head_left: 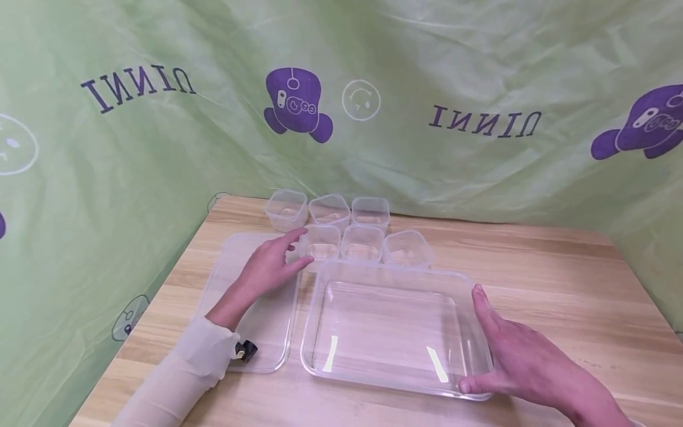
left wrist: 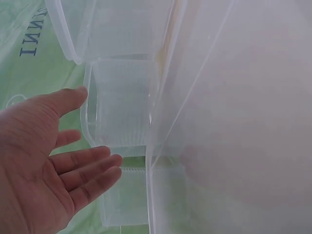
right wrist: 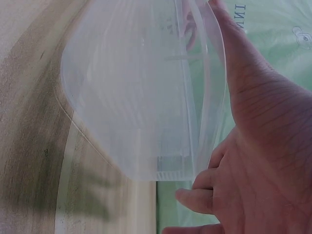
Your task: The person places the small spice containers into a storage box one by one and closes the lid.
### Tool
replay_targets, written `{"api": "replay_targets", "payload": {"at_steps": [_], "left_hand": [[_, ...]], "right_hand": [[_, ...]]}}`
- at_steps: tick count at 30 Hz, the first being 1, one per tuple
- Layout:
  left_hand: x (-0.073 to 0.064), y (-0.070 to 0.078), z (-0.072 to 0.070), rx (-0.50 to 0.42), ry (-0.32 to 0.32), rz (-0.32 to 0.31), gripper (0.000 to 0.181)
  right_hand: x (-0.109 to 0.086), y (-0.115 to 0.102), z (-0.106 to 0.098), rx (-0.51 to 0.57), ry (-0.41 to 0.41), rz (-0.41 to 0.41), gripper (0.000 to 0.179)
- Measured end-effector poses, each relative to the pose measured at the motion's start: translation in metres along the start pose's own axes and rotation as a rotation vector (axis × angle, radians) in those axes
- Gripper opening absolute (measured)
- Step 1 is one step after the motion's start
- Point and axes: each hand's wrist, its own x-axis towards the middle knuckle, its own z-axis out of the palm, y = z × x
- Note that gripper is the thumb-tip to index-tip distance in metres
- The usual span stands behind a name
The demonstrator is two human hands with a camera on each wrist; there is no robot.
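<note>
A large clear plastic container (head_left: 392, 335) stands on the table, its open top facing up. My right hand (head_left: 525, 362) is spread along its right side, the thumb at the near corner and the fingertips by the far right rim; in the right wrist view the fingers lie fairly straight beside the container wall (right wrist: 131, 92). Several small clear tubs stand in two rows behind it. My left hand (head_left: 272, 267) reaches toward the front-left tub (head_left: 321, 240), thumb and fingers apart at its left side. The left wrist view shows the relaxed fingers beside a tub (left wrist: 119, 105), with nothing in the palm.
A flat translucent lid (head_left: 267, 332) lies left of the large container, partly under my left forearm. The back row of tubs, one of them at the left (head_left: 286, 207), stands close to the green printed curtain (head_left: 405, 160). The wooden table (head_left: 565, 279) extends to the right.
</note>
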Motion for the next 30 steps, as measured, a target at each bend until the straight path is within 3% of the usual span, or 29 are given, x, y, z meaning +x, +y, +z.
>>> {"api": "replay_targets", "payload": {"at_steps": [7, 14, 22, 30], "left_hand": [[0.0, -0.0013, 0.0024, 0.018, 0.025, 0.034, 0.043], [0.0001, -0.0017, 0.0024, 0.03, 0.04, 0.014, 0.02], [0.0007, -0.0013, 0.0043, 0.031, 0.046, 0.031, 0.019], [0.0014, -0.0003, 0.0053, 0.058, 0.055, 0.04, 0.024]], "right_hand": [[0.0015, 0.0007, -0.0011, 0.006, -0.003, -0.012, 0.149], [0.0025, 0.0022, -0.0022, 0.009, -0.009, -0.022, 0.148], [-0.0001, 0.0028, -0.0042, 0.036, -0.023, -0.023, 0.148], [-0.0054, -0.0018, -0.0082, 0.11, -0.111, 0.016, 0.15]]}}
